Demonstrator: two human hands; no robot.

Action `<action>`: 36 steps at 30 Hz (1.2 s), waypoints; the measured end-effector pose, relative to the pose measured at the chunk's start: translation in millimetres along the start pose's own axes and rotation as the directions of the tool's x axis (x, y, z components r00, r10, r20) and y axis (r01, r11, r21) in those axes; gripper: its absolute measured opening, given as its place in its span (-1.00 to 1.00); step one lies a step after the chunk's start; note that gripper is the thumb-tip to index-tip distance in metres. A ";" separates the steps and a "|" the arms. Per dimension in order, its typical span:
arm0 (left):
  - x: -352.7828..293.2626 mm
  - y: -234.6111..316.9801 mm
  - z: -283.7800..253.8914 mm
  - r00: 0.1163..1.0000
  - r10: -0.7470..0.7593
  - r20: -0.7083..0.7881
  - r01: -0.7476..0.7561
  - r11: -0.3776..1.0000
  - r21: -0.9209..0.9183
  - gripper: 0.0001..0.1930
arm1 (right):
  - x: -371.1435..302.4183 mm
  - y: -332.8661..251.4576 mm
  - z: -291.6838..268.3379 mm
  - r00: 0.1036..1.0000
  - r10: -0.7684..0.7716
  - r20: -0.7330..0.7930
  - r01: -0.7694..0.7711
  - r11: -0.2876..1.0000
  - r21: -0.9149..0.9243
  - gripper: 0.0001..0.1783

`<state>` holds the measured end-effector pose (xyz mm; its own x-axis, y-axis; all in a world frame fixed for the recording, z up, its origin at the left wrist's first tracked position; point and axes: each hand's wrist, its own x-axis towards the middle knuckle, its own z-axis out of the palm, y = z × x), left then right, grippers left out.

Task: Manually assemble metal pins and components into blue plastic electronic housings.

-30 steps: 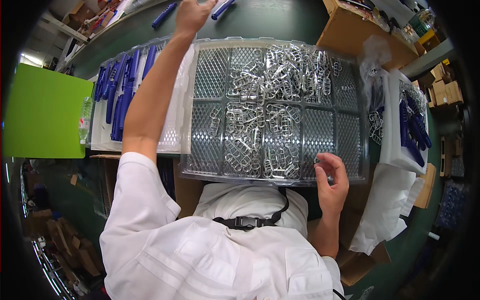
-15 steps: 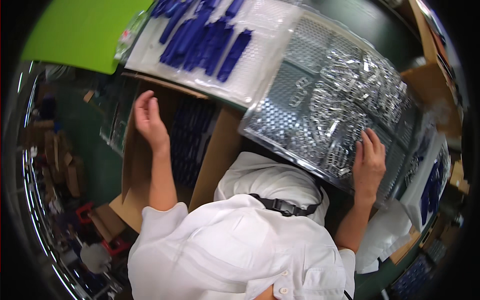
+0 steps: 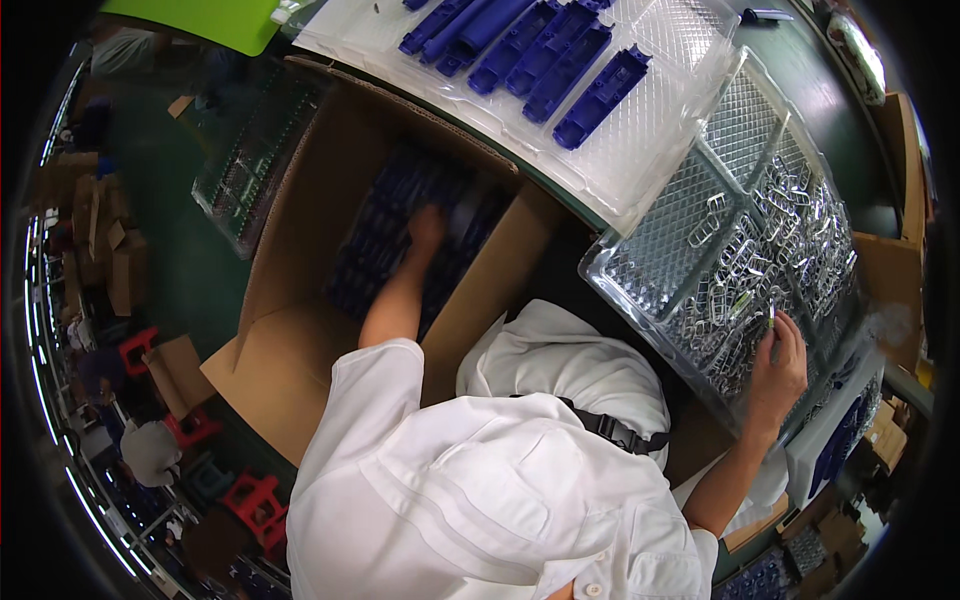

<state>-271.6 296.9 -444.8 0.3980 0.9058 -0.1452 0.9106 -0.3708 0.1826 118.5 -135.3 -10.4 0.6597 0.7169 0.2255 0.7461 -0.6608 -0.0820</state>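
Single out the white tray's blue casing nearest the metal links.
The rightmost blue casing on the white tray; a bare strip separates it from the others.

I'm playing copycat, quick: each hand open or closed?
Left hand: inside the cardboard box; grip unclear.
Right hand: partly curled at metal clips; grip unclear.

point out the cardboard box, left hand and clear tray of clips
Cardboard box (image 3: 285,365), head view, open flap nearest the person.
Left hand (image 3: 427,228), head view, middle of the blurred hand.
Clear tray (image 3: 645,268), head view, bare compartment.
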 end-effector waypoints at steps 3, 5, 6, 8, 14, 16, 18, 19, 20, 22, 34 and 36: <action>20.6 26.9 36.8 0.997 0.047 -0.064 -0.035 0.985 0.168 -0.77 | -12.2 15.3 -9.6 0.987 0.154 -0.042 -0.149 0.983 0.104 -0.82; 27.9 -2.2 54.4 0.955 0.139 -0.260 -0.097 0.981 0.169 -0.77 | -14.2 22.6 -14.4 0.935 0.353 0.022 -0.340 0.880 0.333 -0.83; 36.1 -28.0 67.8 0.817 0.296 -0.494 -0.201 0.950 0.238 -0.77 | -17.7 25.2 -15.2 0.923 0.384 0.009 -0.367 0.876 0.313 -0.83; 36.2 -13.8 92.4 0.703 0.399 -0.588 -0.302 0.917 0.261 -0.79 | -27.4 25.1 -21.9 0.843 0.526 0.110 -0.445 0.568 0.692 -0.82; 52.2 -52.5 70.8 0.841 0.467 -0.272 -0.352 0.855 0.380 -0.50 | -41.6 21.5 -34.1 0.774 0.563 0.289 -0.513 0.291 0.807 -0.82; 46.4 -29.5 53.9 0.933 0.351 -0.080 -0.329 0.921 0.207 -0.34 | -49.5 19.1 -35.6 0.755 0.597 0.270 -0.508 0.273 0.817 -0.80; 34.1 -3.9 30.6 0.954 0.296 -0.048 -0.291 0.952 0.100 -0.29 | -50.0 16.0 -39.9 0.752 0.604 0.265 -0.504 0.266 0.822 -0.78; 29.0 -0.7 17.0 0.974 0.226 -0.021 -0.225 0.974 0.018 -0.23 | -50.5 16.4 -40.8 0.751 0.601 0.274 -0.509 0.262 0.820 -0.75; 21.7 -10.1 5.3 0.975 0.218 -0.034 -0.217 0.976 0.033 -0.23 | -49.5 18.2 -38.6 0.757 0.591 0.279 -0.500 0.248 0.830 -0.75; 5.7 -31.3 -16.4 0.993 0.099 -0.068 -0.116 0.929 -0.351 -0.53 | -48.1 22.2 -31.7 0.785 0.556 0.273 -0.458 0.225 0.860 -0.72; -147.9 123.1 -347.2 0.986 -0.163 0.031 0.045 0.086 -0.995 -0.60 | -51.8 24.1 -34.5 0.803 0.566 0.188 -0.336 0.170 0.926 -0.81; -159.0 176.1 -367.6 0.997 0.081 0.017 0.018 -0.015 -1.000 -0.65 | -55.7 25.6 -38.4 0.823 0.551 0.139 -0.279 0.179 0.944 -0.81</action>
<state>-215.5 162.9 -32.1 0.4718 0.8695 -0.1461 -0.1183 0.2267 0.9668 97.4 -200.7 12.2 0.9664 0.2569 0.0057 0.0346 -0.1079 -0.9936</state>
